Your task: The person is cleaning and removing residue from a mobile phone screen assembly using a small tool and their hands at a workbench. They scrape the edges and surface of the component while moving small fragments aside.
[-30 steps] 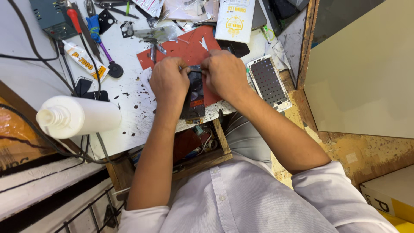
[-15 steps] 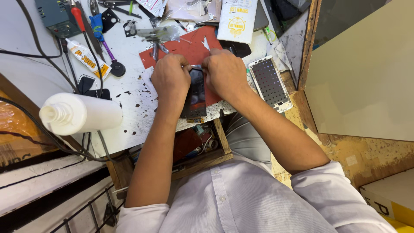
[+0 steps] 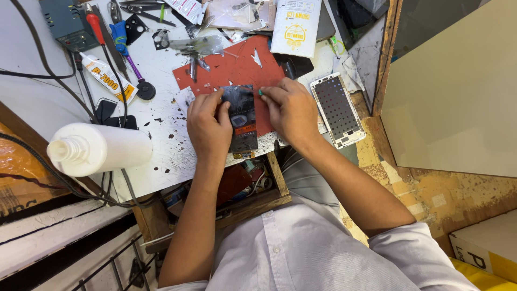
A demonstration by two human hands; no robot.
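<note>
Your left hand (image 3: 209, 125) and right hand (image 3: 291, 110) press the dark phone panel (image 3: 242, 117) flat from both sides, fingers curled against its edges. The panel is glossy, rectangular and upright, lying at frame centre on the red mat (image 3: 234, 70) on the desk (image 3: 161, 145).

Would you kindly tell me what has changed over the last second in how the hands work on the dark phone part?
Both hands have spread apart: the left hand now grips the left edge of the dark phone part, while the right hand pinches its upper right corner, so far more of it shows. The part itself stays on the red mat; the white bottle and the white phone frame have not moved.
</note>
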